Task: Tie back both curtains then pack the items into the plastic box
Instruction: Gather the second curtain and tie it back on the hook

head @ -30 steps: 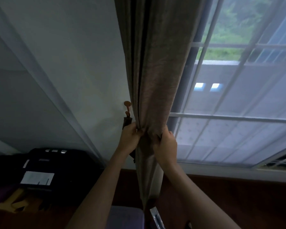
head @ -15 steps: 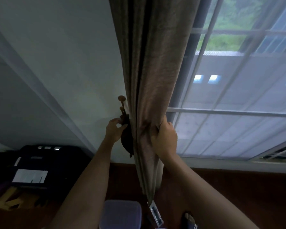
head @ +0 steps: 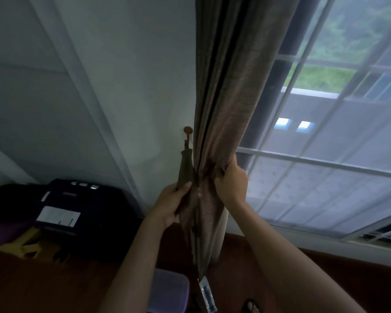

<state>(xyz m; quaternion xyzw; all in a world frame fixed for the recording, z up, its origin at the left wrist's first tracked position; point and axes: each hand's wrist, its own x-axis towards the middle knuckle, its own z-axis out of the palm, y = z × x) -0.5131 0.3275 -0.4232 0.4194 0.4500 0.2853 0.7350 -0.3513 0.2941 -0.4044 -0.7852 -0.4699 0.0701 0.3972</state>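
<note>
A brown curtain [head: 230, 105] hangs gathered beside the window. My right hand [head: 231, 184] grips the bunched fabric at its right side. A dark tie-back strap [head: 185, 168] hangs from a brown wall hook [head: 187, 131] just left of the curtain. My left hand [head: 173, 201] holds the strap's lower end, thumb pressed on it, right against the curtain. Below, a translucent purple plastic box [head: 169, 290] sits on the dark surface, partly hidden by my left forearm.
A window with white bars [head: 325, 163] fills the right side. A black case with a white label [head: 61, 213] sits low on the left by the wall. A clear packaged item [head: 207, 294] lies under the curtain hem, next to a sandalled foot [head: 251, 307].
My left hand let go of the curtain, reached to the hook, then slid down and took hold of the tie-back strap. My right hand kept its grip on the gathered curtain.
</note>
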